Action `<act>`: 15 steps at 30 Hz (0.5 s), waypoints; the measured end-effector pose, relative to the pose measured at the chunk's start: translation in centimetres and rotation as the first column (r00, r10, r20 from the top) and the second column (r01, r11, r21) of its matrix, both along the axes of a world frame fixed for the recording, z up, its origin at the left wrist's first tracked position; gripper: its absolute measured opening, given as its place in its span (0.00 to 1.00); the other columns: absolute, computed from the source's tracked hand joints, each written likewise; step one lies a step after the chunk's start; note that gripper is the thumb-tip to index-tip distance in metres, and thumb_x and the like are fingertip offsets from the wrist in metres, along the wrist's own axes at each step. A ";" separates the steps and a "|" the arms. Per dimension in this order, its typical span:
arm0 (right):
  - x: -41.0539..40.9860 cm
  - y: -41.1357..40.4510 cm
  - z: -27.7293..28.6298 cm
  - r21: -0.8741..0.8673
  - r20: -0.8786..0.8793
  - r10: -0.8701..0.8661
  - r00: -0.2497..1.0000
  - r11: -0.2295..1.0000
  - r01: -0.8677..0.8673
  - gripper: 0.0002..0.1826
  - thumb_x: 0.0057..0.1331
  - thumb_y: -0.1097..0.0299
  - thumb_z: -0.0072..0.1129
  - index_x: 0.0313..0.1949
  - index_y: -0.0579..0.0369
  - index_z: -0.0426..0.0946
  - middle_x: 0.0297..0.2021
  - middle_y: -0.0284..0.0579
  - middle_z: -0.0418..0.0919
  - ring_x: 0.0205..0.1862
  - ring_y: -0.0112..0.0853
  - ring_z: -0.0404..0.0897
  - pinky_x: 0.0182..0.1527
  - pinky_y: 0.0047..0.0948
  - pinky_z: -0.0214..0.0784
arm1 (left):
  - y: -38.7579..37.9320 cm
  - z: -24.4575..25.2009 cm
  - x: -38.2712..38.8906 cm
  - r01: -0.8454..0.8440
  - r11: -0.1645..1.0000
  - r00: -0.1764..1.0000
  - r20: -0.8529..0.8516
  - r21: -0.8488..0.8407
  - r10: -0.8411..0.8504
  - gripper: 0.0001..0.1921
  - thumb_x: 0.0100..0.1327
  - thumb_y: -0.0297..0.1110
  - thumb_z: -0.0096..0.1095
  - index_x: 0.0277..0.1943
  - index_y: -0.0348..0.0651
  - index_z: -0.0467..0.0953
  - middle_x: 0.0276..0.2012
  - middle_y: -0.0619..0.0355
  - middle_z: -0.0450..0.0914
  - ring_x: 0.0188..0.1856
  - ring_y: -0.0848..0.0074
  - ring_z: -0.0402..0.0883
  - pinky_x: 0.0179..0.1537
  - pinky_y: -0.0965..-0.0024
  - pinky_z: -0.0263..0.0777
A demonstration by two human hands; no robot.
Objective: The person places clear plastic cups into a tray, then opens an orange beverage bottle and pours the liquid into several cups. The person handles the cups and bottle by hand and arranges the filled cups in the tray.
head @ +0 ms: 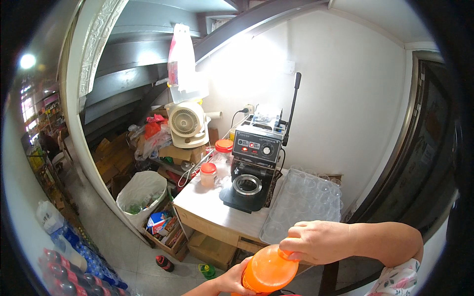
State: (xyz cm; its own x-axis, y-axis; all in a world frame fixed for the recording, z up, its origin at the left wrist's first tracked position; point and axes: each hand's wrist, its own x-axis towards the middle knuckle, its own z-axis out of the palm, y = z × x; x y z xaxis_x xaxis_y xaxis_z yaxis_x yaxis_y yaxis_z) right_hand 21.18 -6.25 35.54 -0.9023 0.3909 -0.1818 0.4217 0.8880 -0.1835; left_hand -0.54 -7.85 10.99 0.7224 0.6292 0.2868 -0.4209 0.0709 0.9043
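Observation:
My left hand (235, 277) grips the body of a large bottle of orange drink (268, 270), tilted before me at the bottom of the view. The fingers of my right hand (307, 242) are closed around its orange cap (287, 255); whether the cap is loose cannot be told. Beyond my hands, a clear plastic tray of empty-looking plastic cups (301, 196) lies on the right part of the table (211, 201). A black cup sealing machine (255, 144) with a round metal ring and a raised lever stands left of the tray, its red light lit.
Two red-lidded plastic jars (208, 174) stand left of the machine. A cream fan (187, 124) sits on cardboard behind. On the floor are a lined waste bin (142, 190), a box of packets (166, 236), a cola bottle (164, 263) and a green bottle (207, 271). Packed bottles line the lower left.

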 end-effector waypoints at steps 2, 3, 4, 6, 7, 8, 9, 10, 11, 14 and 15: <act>0.2 -0.3 0.3 -0.005 -0.005 0.019 1.000 1.000 -0.019 0.16 0.70 0.62 0.55 0.50 0.58 0.67 0.36 0.53 0.76 0.43 0.44 0.79 0.42 0.38 0.74 | -0.2 0.1 0.3 -0.008 1.000 0.991 0.133 0.024 0.004 0.55 0.44 0.36 0.84 0.71 0.40 0.53 0.65 0.56 0.66 0.65 0.71 0.65 0.65 0.64 0.60; 0.2 -0.6 0.4 -0.014 -0.018 0.045 0.999 0.999 -0.045 0.16 0.70 0.62 0.55 0.50 0.58 0.67 0.37 0.54 0.76 0.43 0.43 0.79 0.43 0.38 0.74 | -0.3 0.1 0.3 -0.003 1.000 0.993 0.120 0.025 0.000 0.56 0.43 0.37 0.85 0.71 0.40 0.53 0.65 0.56 0.66 0.66 0.71 0.65 0.66 0.64 0.59; 0.1 -0.8 0.5 -0.015 -0.082 0.010 0.997 1.000 -0.011 0.15 0.70 0.61 0.54 0.49 0.59 0.68 0.35 0.54 0.77 0.41 0.43 0.80 0.41 0.37 0.74 | -0.4 0.2 0.2 0.000 1.000 0.994 0.107 0.025 -0.003 0.57 0.42 0.37 0.86 0.72 0.40 0.52 0.66 0.56 0.65 0.66 0.71 0.64 0.66 0.64 0.58; -0.3 -1.7 0.7 -0.062 -0.207 -0.073 0.976 0.996 0.062 0.16 0.71 0.58 0.53 0.45 0.60 0.69 0.31 0.54 0.79 0.36 0.41 0.82 0.37 0.35 0.76 | -0.7 0.3 0.1 0.001 1.000 0.995 0.104 0.019 -0.003 0.57 0.41 0.37 0.86 0.72 0.40 0.53 0.66 0.56 0.64 0.66 0.72 0.64 0.67 0.64 0.56; -0.4 -2.5 0.8 -0.024 -0.151 -0.155 0.976 0.988 0.153 0.16 0.71 0.57 0.53 0.43 0.60 0.69 0.28 0.53 0.78 0.33 0.41 0.82 0.34 0.34 0.75 | -1.0 0.4 0.1 -0.002 1.000 0.994 0.114 0.013 0.001 0.57 0.41 0.37 0.86 0.72 0.39 0.53 0.66 0.56 0.64 0.66 0.72 0.63 0.67 0.64 0.56; -0.5 -3.7 0.9 -0.001 -0.073 -0.273 0.959 0.962 0.274 0.18 0.71 0.55 0.52 0.41 0.60 0.69 0.24 0.52 0.78 0.29 0.41 0.82 0.31 0.34 0.75 | -1.2 0.4 0.0 -0.005 1.000 0.992 0.124 0.006 0.004 0.56 0.41 0.37 0.86 0.71 0.39 0.53 0.66 0.55 0.64 0.66 0.71 0.63 0.67 0.64 0.55; -0.6 -4.7 0.9 0.025 -0.003 -0.378 0.926 0.925 0.378 0.19 0.71 0.53 0.52 0.39 0.60 0.69 0.21 0.51 0.78 0.25 0.41 0.82 0.27 0.33 0.75 | -1.3 0.5 0.1 -0.003 1.000 0.993 0.122 0.012 0.001 0.56 0.41 0.37 0.86 0.71 0.39 0.54 0.66 0.55 0.64 0.67 0.71 0.63 0.68 0.63 0.55; -1.2 -5.1 0.7 0.039 -0.082 -0.351 0.933 0.934 0.355 0.22 0.71 0.50 0.51 0.34 0.61 0.68 0.13 0.47 0.74 0.15 0.43 0.78 0.19 0.32 0.71 | -1.6 0.5 0.0 -0.002 1.000 0.993 0.120 0.017 0.000 0.56 0.41 0.36 0.86 0.71 0.39 0.54 0.66 0.54 0.65 0.67 0.71 0.63 0.68 0.63 0.55; -1.2 -5.7 0.9 0.044 0.017 -0.397 0.918 0.917 0.396 0.19 0.70 0.54 0.55 0.37 0.61 0.73 0.18 0.46 0.76 0.17 0.37 0.78 0.23 0.27 0.73 | -1.7 0.6 0.0 -0.001 1.000 0.993 0.117 0.022 -0.002 0.56 0.41 0.36 0.85 0.71 0.39 0.54 0.66 0.54 0.65 0.67 0.70 0.63 0.68 0.63 0.55; -1.2 -6.2 1.4 -0.093 0.090 -0.419 0.903 0.900 0.427 0.22 0.66 0.53 0.59 0.48 0.57 0.66 0.35 0.47 0.70 0.35 0.38 0.73 0.38 0.30 0.67 | -2.2 1.0 -0.1 0.034 0.999 0.991 0.128 0.009 -0.035 0.54 0.42 0.37 0.85 0.70 0.38 0.56 0.66 0.51 0.64 0.68 0.68 0.63 0.69 0.61 0.55; -1.1 -6.1 1.5 -0.148 0.304 -0.450 0.840 0.848 0.508 0.34 0.62 0.52 0.63 0.60 0.55 0.59 0.52 0.50 0.64 0.51 0.40 0.69 0.52 0.33 0.62 | -2.3 1.1 -0.1 0.041 0.999 0.992 0.122 0.017 -0.042 0.54 0.42 0.37 0.85 0.70 0.38 0.56 0.67 0.51 0.64 0.68 0.67 0.64 0.69 0.61 0.54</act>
